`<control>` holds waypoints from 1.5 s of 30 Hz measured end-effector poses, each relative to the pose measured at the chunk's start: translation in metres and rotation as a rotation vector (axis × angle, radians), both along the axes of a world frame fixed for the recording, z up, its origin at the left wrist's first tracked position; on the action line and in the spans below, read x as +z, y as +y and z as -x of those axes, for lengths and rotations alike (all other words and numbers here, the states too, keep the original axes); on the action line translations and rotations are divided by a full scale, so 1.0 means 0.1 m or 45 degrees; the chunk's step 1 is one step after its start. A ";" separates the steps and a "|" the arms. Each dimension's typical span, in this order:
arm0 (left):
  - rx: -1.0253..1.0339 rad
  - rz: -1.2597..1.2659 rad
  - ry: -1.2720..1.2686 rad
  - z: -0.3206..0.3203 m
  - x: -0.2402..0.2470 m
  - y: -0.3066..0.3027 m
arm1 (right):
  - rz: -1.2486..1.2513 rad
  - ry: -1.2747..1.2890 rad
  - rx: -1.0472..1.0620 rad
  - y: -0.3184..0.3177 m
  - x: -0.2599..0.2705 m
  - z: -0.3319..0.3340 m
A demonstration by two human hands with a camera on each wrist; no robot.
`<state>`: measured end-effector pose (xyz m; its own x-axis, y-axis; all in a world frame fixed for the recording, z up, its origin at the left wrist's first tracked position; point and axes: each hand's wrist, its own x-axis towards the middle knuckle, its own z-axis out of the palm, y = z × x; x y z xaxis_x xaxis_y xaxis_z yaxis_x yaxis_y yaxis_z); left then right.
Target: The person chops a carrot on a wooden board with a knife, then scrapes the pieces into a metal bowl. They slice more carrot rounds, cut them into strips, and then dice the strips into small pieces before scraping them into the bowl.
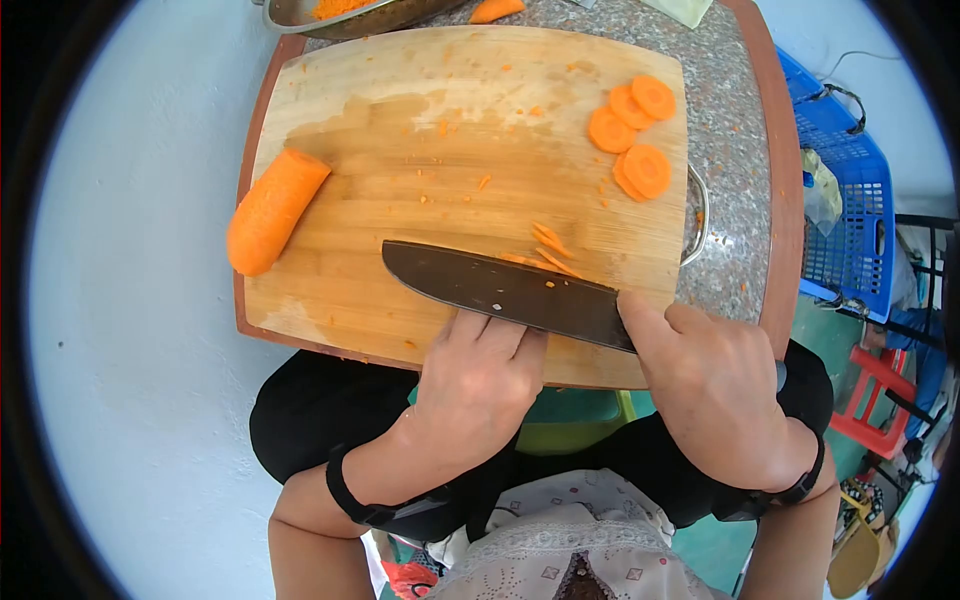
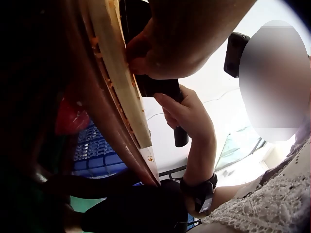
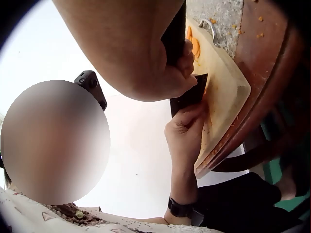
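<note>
The speckled table carries the cutting board, which fills the middle of the frame; a hard push might make it slide if nothing steadies it below. The blue basket sits at the far right, outside the work. The metal pan, cut off at the upper left, probably limits room beyond the board's top edge. The knife lies slantwise across the lower middle, its handle wrapped in the right hand. The left hand comes up from below, fingertips hidden by the blade; whether they hold anything cannot be told. That is likely the main danger: a slip or blind stroke could cut them. The thick carrot piece lies untouched at the left, one end past the board's edge, so a knock could roll it off. Slices at the upper right and thin shreds beside the blade could obstruct an upward sweep.
</note>
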<state>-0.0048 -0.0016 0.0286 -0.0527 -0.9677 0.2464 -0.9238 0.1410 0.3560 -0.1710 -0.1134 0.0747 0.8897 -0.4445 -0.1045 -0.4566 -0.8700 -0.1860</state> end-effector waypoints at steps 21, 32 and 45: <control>0.021 -0.145 -0.065 0.07 0.06 0.06 | -0.091 -0.025 0.020 -0.04 0.03 0.09; -0.058 -0.131 0.029 -0.03 0.02 0.09 | -0.093 0.021 0.020 -0.07 0.07 0.14; -0.049 -0.112 0.034 -0.04 0.01 0.08 | -0.136 0.088 0.032 -0.09 0.08 -0.06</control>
